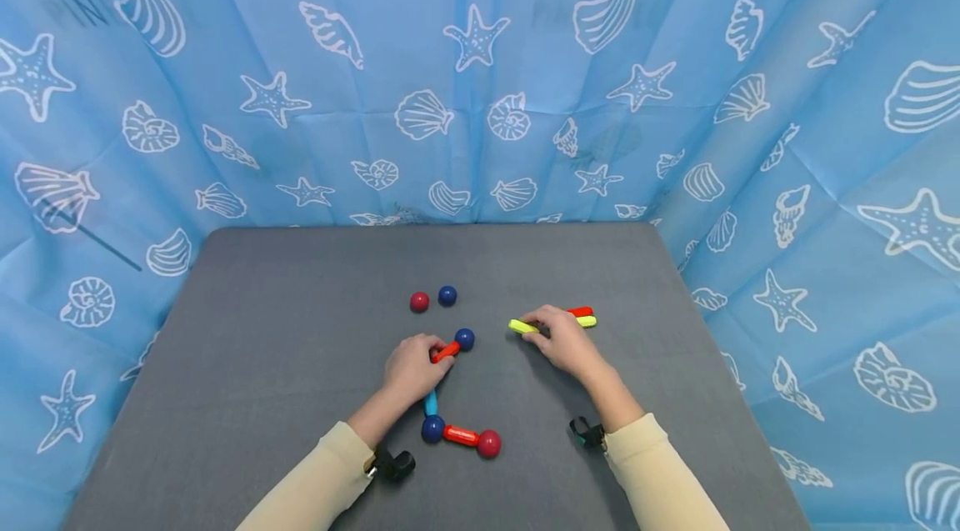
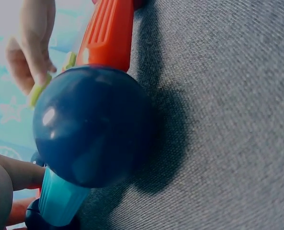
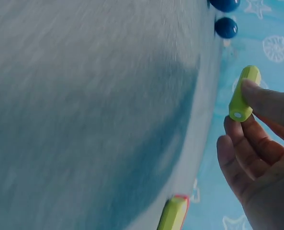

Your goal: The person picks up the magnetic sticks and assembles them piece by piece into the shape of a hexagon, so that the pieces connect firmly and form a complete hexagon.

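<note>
My left hand [image 1: 414, 367] pinches a red rod [image 1: 447, 352] whose far end meets a blue ball [image 1: 465, 339]. From under that hand a light blue rod [image 1: 431, 403] runs to a nearer blue ball [image 1: 432, 428]. A second red rod [image 1: 461, 435] links this ball to a red ball [image 1: 489, 443]. In the left wrist view, another dark ball [image 2: 39, 218] shows at the light blue rod's other end, partly hidden by fingers. My right hand [image 1: 562, 339] holds a yellow-green rod [image 3: 244, 93] between thumb and fingers, raised above the table.
A loose red ball [image 1: 419, 302] and a loose blue ball [image 1: 447, 296] lie toward the back of the grey table [image 1: 300, 289]. Right of my right hand, a red rod [image 1: 580, 312] and a yellow-green rod [image 1: 588, 321] lie together. A shell-patterned blue curtain [image 1: 480, 139] surrounds the table.
</note>
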The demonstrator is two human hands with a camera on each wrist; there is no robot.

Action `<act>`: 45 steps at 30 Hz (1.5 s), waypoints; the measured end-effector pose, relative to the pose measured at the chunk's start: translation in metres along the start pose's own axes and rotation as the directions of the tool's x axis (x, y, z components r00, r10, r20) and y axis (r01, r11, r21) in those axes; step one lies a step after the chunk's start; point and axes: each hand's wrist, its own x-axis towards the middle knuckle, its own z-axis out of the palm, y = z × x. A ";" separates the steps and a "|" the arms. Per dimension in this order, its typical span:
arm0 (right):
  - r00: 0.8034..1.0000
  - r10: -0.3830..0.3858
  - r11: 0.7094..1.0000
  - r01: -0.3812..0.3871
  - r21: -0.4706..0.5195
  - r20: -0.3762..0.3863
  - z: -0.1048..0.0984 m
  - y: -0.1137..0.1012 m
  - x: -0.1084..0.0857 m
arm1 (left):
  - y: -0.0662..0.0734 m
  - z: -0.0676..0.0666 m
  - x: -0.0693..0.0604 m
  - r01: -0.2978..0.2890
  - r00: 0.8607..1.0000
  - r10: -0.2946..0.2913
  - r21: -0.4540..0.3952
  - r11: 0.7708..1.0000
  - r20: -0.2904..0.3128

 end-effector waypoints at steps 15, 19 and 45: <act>0.981 -0.077 0.995 0.086 -0.043 0.176 0.027 -0.025 0.025 | 0.000 -0.005 0.008 -0.032 0.999 0.030 0.050 0.998 0.042; 0.981 -0.084 0.995 0.091 -0.032 0.175 0.030 -0.027 0.024 | 0.004 -0.004 0.024 -0.155 0.983 0.153 0.016 0.988 0.100; 0.962 -0.139 0.990 0.133 0.041 0.235 0.046 -0.036 0.036 | 0.005 -0.003 0.025 -0.099 0.993 0.097 0.021 0.995 0.075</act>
